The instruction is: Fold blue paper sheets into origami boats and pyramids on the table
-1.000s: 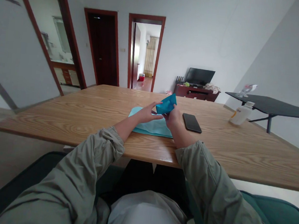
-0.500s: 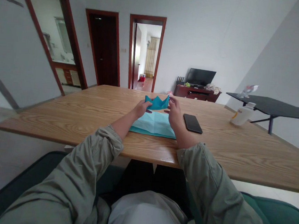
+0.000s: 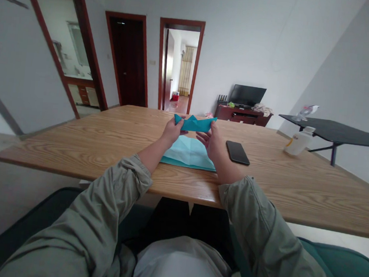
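A folded blue paper boat point(image 3: 194, 124) is held up between both hands, its pointed middle peak upward and its two ends stretched to the sides. My left hand point(image 3: 172, 131) pinches the boat's left end with the thumb on the near face. At the other end, my right hand point(image 3: 212, 140) grips the right tip, while some of its fingers extend below the boat. Under the hands, creased light blue paper sheets point(image 3: 188, 153) lie flat on the wooden table.
A black phone point(image 3: 237, 152) lies on the wooden table point(image 3: 107, 136), right of the paper. Farther right stands a white bottle point(image 3: 299, 141). Beyond it is a dark folding table point(image 3: 340, 129) with a clear plastic item on top. A television point(image 3: 248, 96) sits on a cabinet at the back.
My hands have moved slightly apart and the boat is now longer and flatter, its ends drawn outward. My right hand has turned to pinch the right tip. The sheets and phone have stayed put.
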